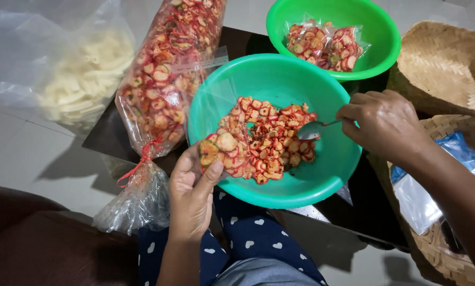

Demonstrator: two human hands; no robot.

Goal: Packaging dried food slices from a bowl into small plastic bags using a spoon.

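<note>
Lying along the dark table (pixel 106 139), a long clear bag (pixel 163 85) packed with red-rimmed round chips is knotted with red string (pixel 142 158) near its lower end; a pale strip label crosses its middle. Beside it on the left, another clear bag (pixel 83 79) holds pale yellowish sticks. A small sealed packet of chips (pixel 325 46) sits in the bright green bowl (pixel 378 32) at the back. The nearer teal bowl (pixel 280 79) holds a loose heap of spiced chips (pixel 266 140). The left hand (pixel 191 193), fingers curled, holds a small clear packet (pixel 219 151) of chips at the bowl's rim. The right hand (pixel 383 123) is closed around a metal spoon (pixel 314 130) resting on the heap.
</note>
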